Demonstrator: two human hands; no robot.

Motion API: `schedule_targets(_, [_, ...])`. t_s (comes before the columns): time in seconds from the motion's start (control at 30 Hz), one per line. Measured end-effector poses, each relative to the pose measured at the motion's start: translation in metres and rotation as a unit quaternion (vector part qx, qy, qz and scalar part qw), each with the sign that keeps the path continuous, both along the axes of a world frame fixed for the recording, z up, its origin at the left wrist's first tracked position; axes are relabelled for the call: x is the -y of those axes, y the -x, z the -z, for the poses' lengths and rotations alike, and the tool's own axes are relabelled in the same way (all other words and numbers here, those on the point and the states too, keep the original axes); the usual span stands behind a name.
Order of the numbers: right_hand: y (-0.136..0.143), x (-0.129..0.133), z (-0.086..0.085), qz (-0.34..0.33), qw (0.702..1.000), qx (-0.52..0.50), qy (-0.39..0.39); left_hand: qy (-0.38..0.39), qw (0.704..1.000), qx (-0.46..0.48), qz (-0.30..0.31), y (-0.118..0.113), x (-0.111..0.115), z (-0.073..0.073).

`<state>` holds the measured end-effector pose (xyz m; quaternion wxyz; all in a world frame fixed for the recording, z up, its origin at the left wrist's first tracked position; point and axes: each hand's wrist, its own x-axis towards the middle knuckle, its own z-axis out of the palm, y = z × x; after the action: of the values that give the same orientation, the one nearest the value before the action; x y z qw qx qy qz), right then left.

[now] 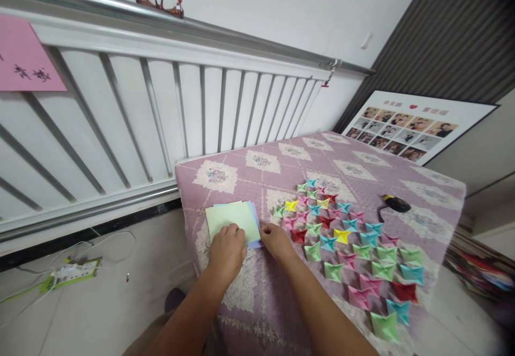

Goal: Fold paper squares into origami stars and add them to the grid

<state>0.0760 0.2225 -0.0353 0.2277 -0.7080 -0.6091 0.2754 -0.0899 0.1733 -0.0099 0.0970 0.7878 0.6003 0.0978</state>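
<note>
Lower right: folded papers [341,236] done. Centre: flat sheets [229,214] unfolded, left hand [227,246] loosely open atop; right hand's [277,239] grip unclear.

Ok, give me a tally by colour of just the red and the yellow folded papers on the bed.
Red folded papers: 4
Yellow folded papers: 3
Total: 7
</note>
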Motion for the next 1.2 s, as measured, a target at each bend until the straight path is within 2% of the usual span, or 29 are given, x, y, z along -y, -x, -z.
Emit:
schedule_targets(0.33, [-0.006, 0.000, -0.007, 0.063, 0.996, -0.052, -0.037, -0.030, 0.999, -0.014, 0.007, -0.002, -0.001, 0.003])
schedule_targets(0.53, [-0.011, 0.012, -0.013, 0.100, 0.988, -0.071, -0.097, -0.045, 0.999, -0.012, 0.011, -0.001, -0.002, 0.007])
schedule_targets(0.67, [-0.023, 0.027, -0.026, 0.119, 0.977, -0.074, -0.158, -0.048, 0.999, -0.010, 0.014, -0.001, -0.002, 0.008])
schedule_targets(0.83, [-0.059, 0.060, -0.048, 0.137, 0.965, -0.080, -0.209, -0.043, 0.999, -0.006, 0.019, 0.000, -0.001, 0.008])
schedule_targets(0.9, [-0.073, 0.080, -0.051, 0.163, 0.956, -0.149, -0.195, -0.051, 0.998, 0.014, 0.021, 0.001, 0.001, 0.007])
schedule_targets(1.03, [-0.085, 0.130, -0.039, 0.160, 0.935, -0.312, -0.049, -0.124, 0.984, 0.119, 0.036, 0.002, 0.010, 0.006])
schedule_targets(1.13, [-0.085, 0.166, -0.024, 0.145, 0.929, -0.340, 0.010, -0.201, 0.958, 0.197, 0.053, 0.000, 0.026, 0.005])
schedule_targets(1.2, [-0.087, 0.185, -0.016, 0.127, 0.927, -0.350, 0.040, -0.216, 0.948, 0.226, 0.061, -0.003, 0.045, 0.007])
